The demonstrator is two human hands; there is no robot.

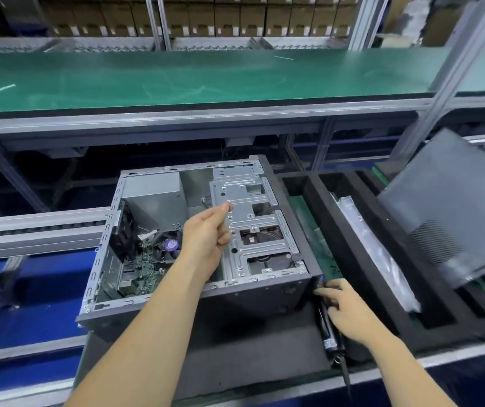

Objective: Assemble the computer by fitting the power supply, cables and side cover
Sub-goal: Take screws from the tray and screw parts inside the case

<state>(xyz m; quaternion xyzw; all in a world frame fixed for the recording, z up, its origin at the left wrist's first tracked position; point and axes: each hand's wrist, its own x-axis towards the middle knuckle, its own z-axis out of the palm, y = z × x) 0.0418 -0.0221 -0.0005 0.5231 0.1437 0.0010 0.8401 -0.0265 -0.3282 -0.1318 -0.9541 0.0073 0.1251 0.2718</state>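
An open grey computer case (253,292) lies on its side on a black foam pad. Inside it I see the power supply (150,189) at the back left, the motherboard with its fan (170,245) and a metal drive cage (253,218). My left hand (206,233) hovers over the cage with thumb and forefinger pinched on something too small to make out. My right hand (344,309) rests on a black electric screwdriver (330,333) that lies at the case's right front corner, fingers bent over it. The grey side cover (452,210) leans tilted at the right.
A black foam tray (361,259) with slots holds a clear plastic bag (382,254) right of the case. A green conveyor bench (206,77) runs behind, aluminium frame posts (441,92) rise at right, and blue bins (29,277) sit lower left.
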